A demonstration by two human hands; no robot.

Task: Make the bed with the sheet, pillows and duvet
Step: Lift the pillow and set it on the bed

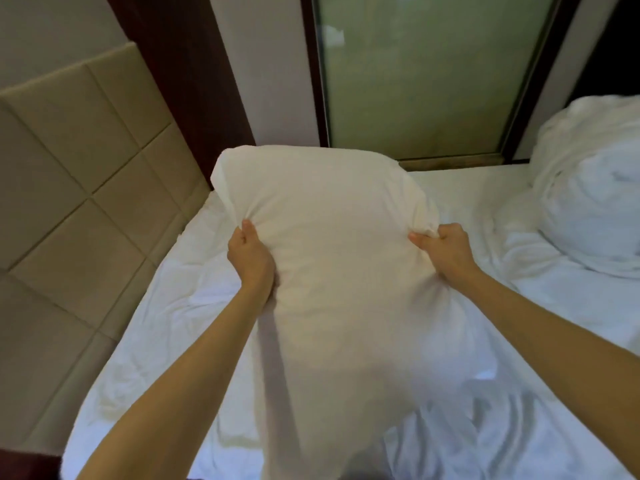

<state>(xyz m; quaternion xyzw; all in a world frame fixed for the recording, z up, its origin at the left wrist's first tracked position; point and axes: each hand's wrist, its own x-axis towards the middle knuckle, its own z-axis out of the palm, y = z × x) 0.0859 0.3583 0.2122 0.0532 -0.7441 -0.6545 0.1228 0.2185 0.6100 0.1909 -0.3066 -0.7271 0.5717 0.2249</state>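
Between the two hands, held up off the bedding: white pillow (332,237), lengthwise, far end away from the wrists, near end drooping toward the camera and blurred. At its left edge, gripped by the left hand (251,259): thumb laid on the upper face, the other digits wrapped round the edge and out of sight behind it, cloth drawn into creases at the thumb. At its right edge, pinched by the right hand (446,249): fist closed round a twist of pillowcase cloth, knuckles up, thumb against the bunch. Both arms bare and stretched forward, wide apart near the camera, closer at the wrists.

Beneath both hands and the pillow: white sheet (166,323), spread wide and wrinkled, with folds left of the left arm and under the right one. Well to the right of the right hand, lying on the sheet: bunched white duvet (588,202), heaped in a loose mound, apart from the pillow. To the left of the left hand, along the sheet's edge: beige padded headboard (69,168) in square panels. Beyond both hands, past the pillow's far end: frosted glass panel (426,74) in a dark frame. Beyond the left hand, between headboard and glass: dark wooden upright (187,81).
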